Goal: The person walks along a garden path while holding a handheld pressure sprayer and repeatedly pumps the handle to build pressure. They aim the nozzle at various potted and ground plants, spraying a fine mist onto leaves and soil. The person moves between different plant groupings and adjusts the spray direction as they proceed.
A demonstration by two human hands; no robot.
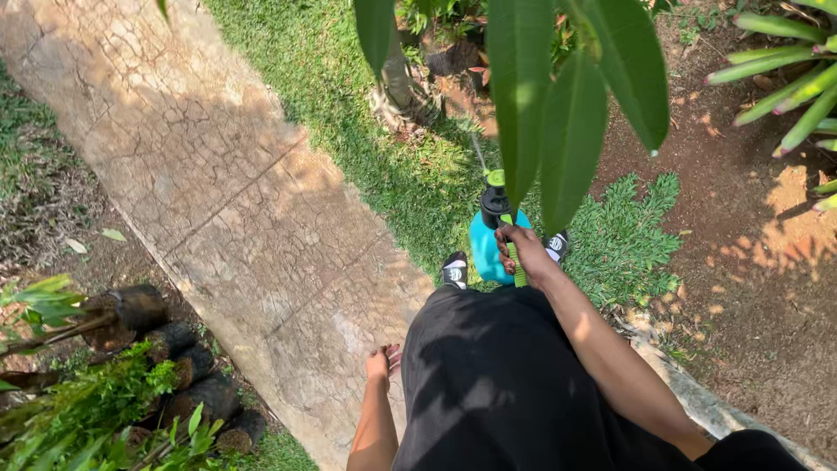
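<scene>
Right hand (pixel 526 253) — mine — grips the teal pump sprayer's (pixel 488 249) green handle (pixel 516 266), nozzle aimed forward at the plants — left hand (pixel 382 362) hangs loosely curled, empty.

The spray bottle (pixel 493 244) is the landmark. The right hand (pixel 523 250) grips it from behind. Two shoes (pixel 454 269) flank it left and right. The paved path (pixel 227 192) runs left of it; potted seedlings (pixel 166 366) lie beyond that. Large leaves (pixel 558 113) hang above it. Bare soil (pixel 750 262) lies right.
</scene>
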